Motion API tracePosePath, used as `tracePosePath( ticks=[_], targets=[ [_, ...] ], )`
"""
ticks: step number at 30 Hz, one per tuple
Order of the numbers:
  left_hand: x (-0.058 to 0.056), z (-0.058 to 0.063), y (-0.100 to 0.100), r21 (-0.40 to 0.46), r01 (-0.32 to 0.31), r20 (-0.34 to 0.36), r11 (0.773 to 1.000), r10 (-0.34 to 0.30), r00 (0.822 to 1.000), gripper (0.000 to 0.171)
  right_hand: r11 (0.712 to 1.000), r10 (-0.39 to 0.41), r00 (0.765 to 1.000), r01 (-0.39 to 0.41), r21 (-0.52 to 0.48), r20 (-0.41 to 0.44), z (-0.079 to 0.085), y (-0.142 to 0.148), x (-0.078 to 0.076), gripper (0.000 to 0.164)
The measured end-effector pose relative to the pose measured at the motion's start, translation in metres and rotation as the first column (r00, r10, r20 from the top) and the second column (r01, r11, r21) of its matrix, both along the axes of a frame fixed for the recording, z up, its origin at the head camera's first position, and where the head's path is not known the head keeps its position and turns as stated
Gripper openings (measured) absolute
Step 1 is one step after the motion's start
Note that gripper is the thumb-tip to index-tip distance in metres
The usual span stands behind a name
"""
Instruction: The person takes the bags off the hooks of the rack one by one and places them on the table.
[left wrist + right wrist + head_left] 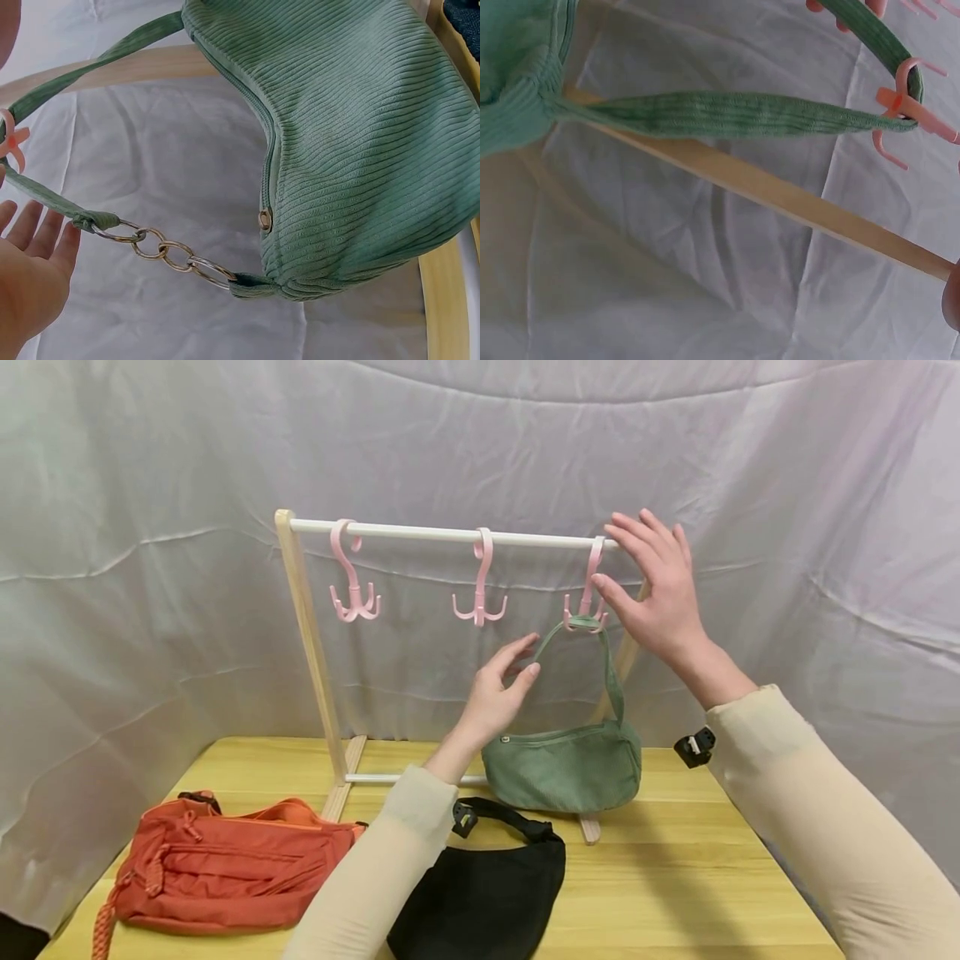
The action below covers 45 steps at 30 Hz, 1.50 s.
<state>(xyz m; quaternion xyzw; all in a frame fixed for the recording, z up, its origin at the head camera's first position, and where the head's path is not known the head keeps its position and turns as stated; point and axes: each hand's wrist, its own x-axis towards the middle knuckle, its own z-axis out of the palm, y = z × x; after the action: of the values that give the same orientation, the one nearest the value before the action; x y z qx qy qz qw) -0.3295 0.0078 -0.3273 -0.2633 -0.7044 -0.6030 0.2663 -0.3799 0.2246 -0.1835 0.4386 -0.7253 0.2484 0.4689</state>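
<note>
Pale draped fabric hangs behind a yellow surface, where a rack carries a green bag, its strap looped over the pink hook nearest the rack's right end. Both hands are loosely spread: the left hand beside the strap, contact unclear, the right hand by the rack's top right. Before the rack lie a red bag and a black bag.
</note>
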Motion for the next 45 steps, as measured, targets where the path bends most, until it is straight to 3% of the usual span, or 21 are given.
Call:
tracePosePath(
  ticks=[8, 15, 25, 33, 40, 45],
  targets=[
    [-0.005, -0.001, 0.006, 0.019, 0.002, 0.024, 1.0, -0.002, 1.0, 0.044, 0.998, -0.057, 0.998, 0.058, 0.027, -0.039, 0.01, -0.001, -0.005, 0.05],
    [-0.007, -0.004, 0.013, 0.035, -0.01, 0.048, 0.999, 0.008, 0.999, 0.043, 0.996, -0.087, 0.995, 0.086, 0.011, 0.04, 0.008, -0.001, -0.01, 0.045],
    [-0.01, -0.004, 0.023, 0.066, -0.073, -0.056, 0.995, 0.077, 0.995, 0.039, 0.996, -0.083, 0.996, 0.084, -0.015, 0.024, 0.008, -0.004, -0.012, 0.042],
    [-0.012, 0.0, 0.031, 0.172, -0.103, -0.059, 0.98, 0.114, 0.992, 0.032, 0.997, -0.073, 0.997, 0.073, -0.029, -0.007, 0.009, -0.008, -0.011, 0.042],
    [-0.013, 0.002, 0.037, 0.283, -0.06, -0.051, 0.957, 0.077, 0.996, 0.028, 0.997, -0.066, 0.998, 0.066, -0.046, 0.008, 0.008, -0.011, -0.011, 0.039],
    [-0.014, 0.005, 0.042, 0.306, -0.064, -0.029, 0.95, 0.076, 0.997, 0.027, 0.996, -0.063, 0.998, 0.064, -0.062, 0.013, 0.008, -0.011, -0.011, 0.039]
  ],
)
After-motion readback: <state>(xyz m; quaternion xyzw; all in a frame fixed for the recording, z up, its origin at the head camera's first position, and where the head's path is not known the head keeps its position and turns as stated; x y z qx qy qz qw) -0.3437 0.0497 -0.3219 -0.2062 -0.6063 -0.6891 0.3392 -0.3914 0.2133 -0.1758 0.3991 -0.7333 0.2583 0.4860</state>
